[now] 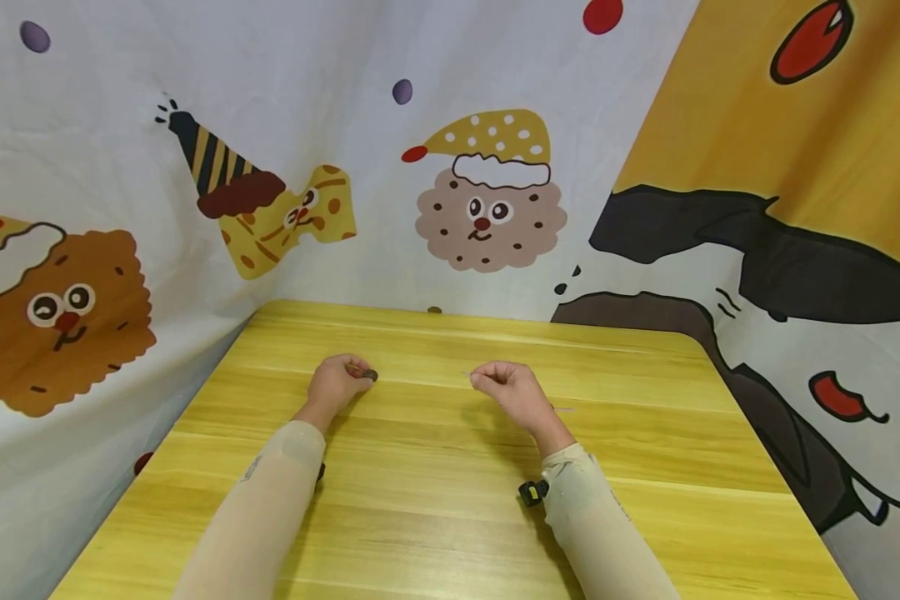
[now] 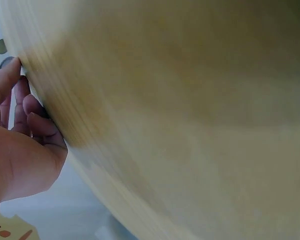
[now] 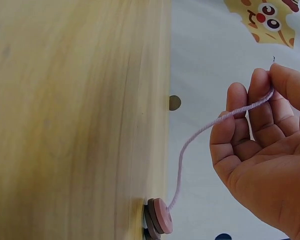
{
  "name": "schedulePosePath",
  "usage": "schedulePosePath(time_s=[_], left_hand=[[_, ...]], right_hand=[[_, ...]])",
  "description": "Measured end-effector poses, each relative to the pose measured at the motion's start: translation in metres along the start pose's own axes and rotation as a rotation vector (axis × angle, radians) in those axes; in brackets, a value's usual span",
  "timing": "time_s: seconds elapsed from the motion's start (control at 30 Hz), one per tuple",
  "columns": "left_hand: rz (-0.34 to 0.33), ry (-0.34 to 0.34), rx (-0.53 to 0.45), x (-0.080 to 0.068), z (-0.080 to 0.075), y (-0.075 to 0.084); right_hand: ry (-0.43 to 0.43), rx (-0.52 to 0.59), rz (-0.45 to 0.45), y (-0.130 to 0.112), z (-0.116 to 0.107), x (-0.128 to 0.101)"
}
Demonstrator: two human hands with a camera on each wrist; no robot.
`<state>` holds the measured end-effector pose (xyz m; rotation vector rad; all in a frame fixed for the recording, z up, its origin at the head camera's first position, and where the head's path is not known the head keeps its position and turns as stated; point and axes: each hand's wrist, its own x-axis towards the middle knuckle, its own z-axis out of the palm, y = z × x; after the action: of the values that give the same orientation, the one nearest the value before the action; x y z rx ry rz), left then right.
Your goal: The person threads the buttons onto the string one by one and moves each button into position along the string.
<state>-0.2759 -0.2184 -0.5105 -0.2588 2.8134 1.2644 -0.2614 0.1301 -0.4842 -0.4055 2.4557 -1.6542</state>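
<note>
My left hand (image 1: 334, 386) pinches a small dark disc, likely a button (image 1: 371, 375), between thumb and fingertips above the table. In the left wrist view only a greyish edge of that button (image 2: 7, 62) shows past the fingertip. Opposite it, my right hand (image 1: 513, 393) pinches a lilac yarn (image 3: 206, 128) near its end, with a short tip poking out above the finger and thumb. The yarn drapes across the fingers and down to a stack of round buttons, with a pink button (image 3: 163, 217) outermost and brown and dark ones behind it.
Both hands are over a wood-grain table (image 1: 420, 508), with a gap between them. A cloth printed with cartoon figures (image 1: 487, 225) hangs behind the table's far edge and along its sides. A small black device (image 1: 532, 492) sits at the right wrist.
</note>
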Motion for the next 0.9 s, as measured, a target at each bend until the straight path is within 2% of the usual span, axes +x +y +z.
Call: schedulePosePath(time_s=[0.27,0.4,0.5,0.67,0.9], left_hand=[[0.012,0.009,-0.041,0.001,0.001,0.000],[0.036,0.023,-0.109,-0.001,0.004,0.005],[0.051,0.037,-0.191,-0.003,0.009,0.011],[0.034,0.025,-0.338,-0.006,0.020,0.026],[0.044,0.021,-0.430,-0.012,0.037,0.047]], right_hand=[[-0.007,0.019,0.003,-0.001,-0.001,-0.001],[-0.003,0.016,0.002,0.000,-0.001,0.000],[-0.003,0.018,0.007,0.001,-0.001,0.000],[-0.008,0.024,0.009,0.001,-0.001,0.001],[0.002,-0.009,-0.005,-0.003,-0.002,0.001]])
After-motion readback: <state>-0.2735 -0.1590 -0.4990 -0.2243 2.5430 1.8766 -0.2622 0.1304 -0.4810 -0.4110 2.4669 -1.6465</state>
